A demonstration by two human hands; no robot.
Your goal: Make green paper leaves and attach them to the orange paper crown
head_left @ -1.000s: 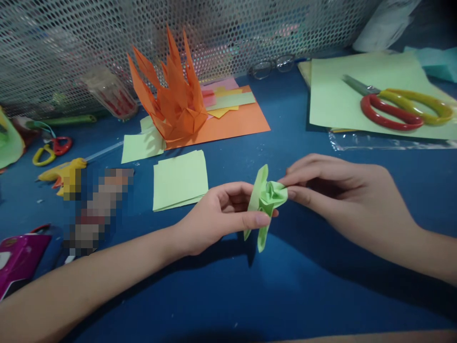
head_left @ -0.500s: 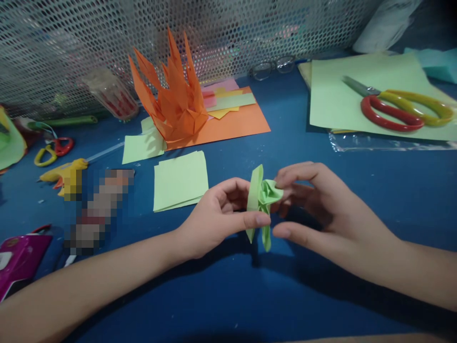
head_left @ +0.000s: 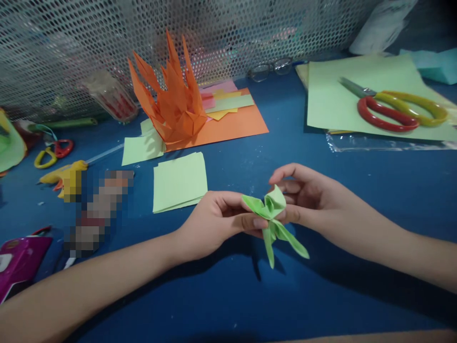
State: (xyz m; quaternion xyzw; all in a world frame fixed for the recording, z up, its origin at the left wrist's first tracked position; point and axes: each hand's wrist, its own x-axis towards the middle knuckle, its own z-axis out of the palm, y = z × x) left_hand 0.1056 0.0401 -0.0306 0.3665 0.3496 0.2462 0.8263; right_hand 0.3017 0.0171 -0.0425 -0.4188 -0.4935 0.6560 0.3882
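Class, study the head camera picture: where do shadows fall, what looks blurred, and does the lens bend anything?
Head view: the hands and green fold cast soft shadows toward the viewer on the blue table; a patch at left is pixelated; the mesh wall and glasses look soft; edges bow slightly.

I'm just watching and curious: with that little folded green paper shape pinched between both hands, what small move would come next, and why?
Probably spread the loose flaps apart a little. The left hand and right hand both pinch the small folded green paper shape at its bunched middle, above the blue table, while two narrow flaps hang down close together.
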